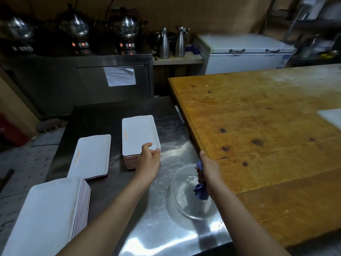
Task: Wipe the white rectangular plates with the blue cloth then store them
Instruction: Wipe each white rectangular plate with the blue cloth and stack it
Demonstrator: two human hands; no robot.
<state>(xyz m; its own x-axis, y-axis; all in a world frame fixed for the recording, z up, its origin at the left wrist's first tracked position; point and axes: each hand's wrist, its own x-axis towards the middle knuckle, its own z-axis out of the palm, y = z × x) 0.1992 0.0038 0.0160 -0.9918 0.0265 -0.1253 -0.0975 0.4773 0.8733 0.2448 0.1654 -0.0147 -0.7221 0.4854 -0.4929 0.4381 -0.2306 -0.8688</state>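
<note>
Stainless-steel bench (pixel 166 237) carries stacks of white rectangular plates (pixel 137 133). The left hand (pixel 148 159) pinches the top plate's near corner; the right hand (pixel 209 169) clenches a bunched blue cloth (pixel 201 191) over a clear glass bowl (pixel 184 200). Better to peel off one plate only.

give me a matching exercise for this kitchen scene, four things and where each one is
Things:
1 blue cloth
2 left hand
3 glass bowl
4 paper sheet

Places:
a stuck on the cabinet door
b standing on the steel counter
c gripped by the right hand
d holding the top plate of a stack

Pairs: 1-c, 2-d, 3-b, 4-a
</note>
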